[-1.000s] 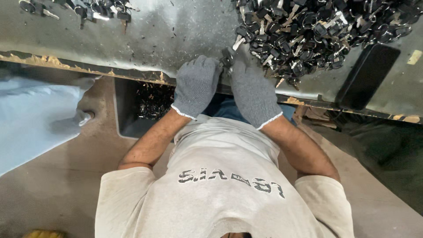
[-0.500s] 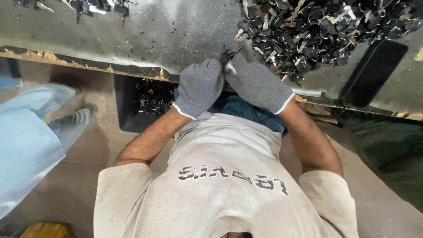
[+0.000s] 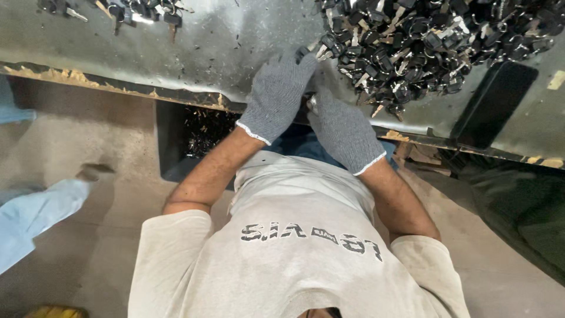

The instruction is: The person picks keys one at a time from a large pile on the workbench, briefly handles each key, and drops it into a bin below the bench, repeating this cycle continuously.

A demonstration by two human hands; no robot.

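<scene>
Both my hands wear grey knit gloves at the near edge of a scuffed metal table (image 3: 194,47). My left hand (image 3: 276,97) stretches up to the rim of a big pile of black-headed keys (image 3: 424,47), and its fingertips close on one black-headed key (image 3: 303,54). My right hand (image 3: 344,132) lies just below and to the right, curled around a small silvery metal piece (image 3: 312,103) that shows between the two hands. The palms are hidden.
A flat black tray (image 3: 494,103) lies on the table to the right of the pile. Several loose keys (image 3: 126,10) lie at the far left. A dark bin of metal scraps (image 3: 203,132) stands under the table. Another person's light-blue trouser leg (image 3: 35,215) is at the left.
My left hand has reached further up to the edge of the key pile and my right hand has dropped lower. The other person's leg has shifted left and down.
</scene>
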